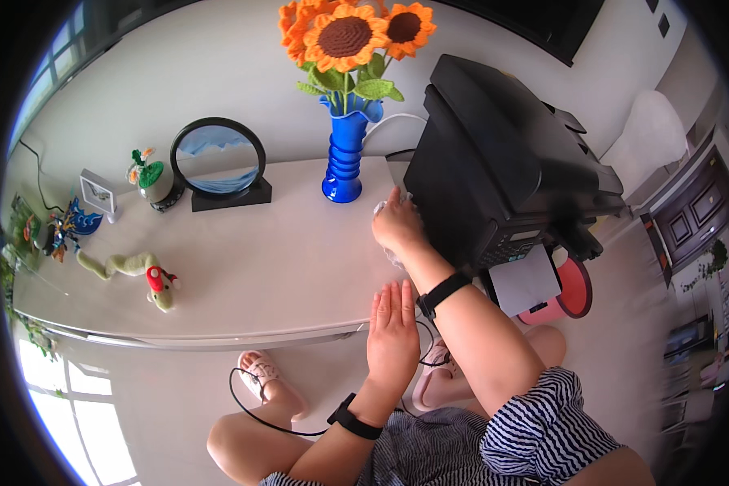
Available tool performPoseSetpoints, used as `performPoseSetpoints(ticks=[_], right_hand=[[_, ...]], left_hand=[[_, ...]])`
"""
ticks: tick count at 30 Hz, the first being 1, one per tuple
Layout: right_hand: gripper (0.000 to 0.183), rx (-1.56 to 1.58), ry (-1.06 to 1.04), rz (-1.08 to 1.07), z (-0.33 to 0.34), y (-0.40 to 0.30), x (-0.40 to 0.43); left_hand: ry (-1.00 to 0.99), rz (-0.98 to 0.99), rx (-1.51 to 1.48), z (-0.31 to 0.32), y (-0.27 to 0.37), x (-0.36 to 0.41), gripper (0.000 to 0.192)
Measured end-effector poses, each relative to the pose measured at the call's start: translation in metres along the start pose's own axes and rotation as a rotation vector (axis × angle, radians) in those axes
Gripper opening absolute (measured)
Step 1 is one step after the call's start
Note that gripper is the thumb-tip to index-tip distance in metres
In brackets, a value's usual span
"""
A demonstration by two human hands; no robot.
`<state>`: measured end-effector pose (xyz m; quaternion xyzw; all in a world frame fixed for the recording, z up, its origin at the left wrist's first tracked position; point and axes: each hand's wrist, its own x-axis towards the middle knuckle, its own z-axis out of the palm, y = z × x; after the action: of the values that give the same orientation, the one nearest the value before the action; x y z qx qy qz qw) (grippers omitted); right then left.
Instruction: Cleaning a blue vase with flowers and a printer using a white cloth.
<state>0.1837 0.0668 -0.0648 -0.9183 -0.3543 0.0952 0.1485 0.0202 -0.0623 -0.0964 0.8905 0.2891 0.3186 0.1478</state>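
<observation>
My right hand (398, 222) presses a crumpled whitish cloth (393, 256) onto the pale cabinet top (267, 255), close beside the black printer (462, 164). Most of the cloth is hidden under that hand. Nearer to me, my left hand (393, 331) lies palm down at the cabinet's front edge, its fingers extended and close together, holding nothing visible. Behind my right hand stands a blue glass vase (344, 161) with crocheted orange sunflowers (346, 37). Each wrist wears a black band.
A round sand picture (220, 159) on a black base, a crocheted potted flower (156, 179), a small white frame (98, 193), a blue winged figurine (76, 225) and a green plush snake (130, 265) stand or lie leftward. A red bin (574, 294) is below the printer. A black cable (267, 422) crosses my legs.
</observation>
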Motion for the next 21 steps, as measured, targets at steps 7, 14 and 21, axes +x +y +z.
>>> performPoseSetpoints(ticks=[7, 14, 21], right_hand=[[0.092, -0.131, -0.222, 0.175, -0.01, -0.022, 0.028], [0.091, -0.233, -0.187, 0.111, -0.007, -0.005, 0.011], [0.075, -0.2, -0.034, -0.059, -0.009, 0.025, -0.046]], left_hand=[[-0.034, 0.05, 0.04, -0.006, -0.003, -0.002, 0.051], [-0.007, 0.063, 0.037, -0.003, -0.008, -0.004, 0.051], [0.009, 0.077, -0.02, -0.001, -0.01, -0.004, 0.054]])
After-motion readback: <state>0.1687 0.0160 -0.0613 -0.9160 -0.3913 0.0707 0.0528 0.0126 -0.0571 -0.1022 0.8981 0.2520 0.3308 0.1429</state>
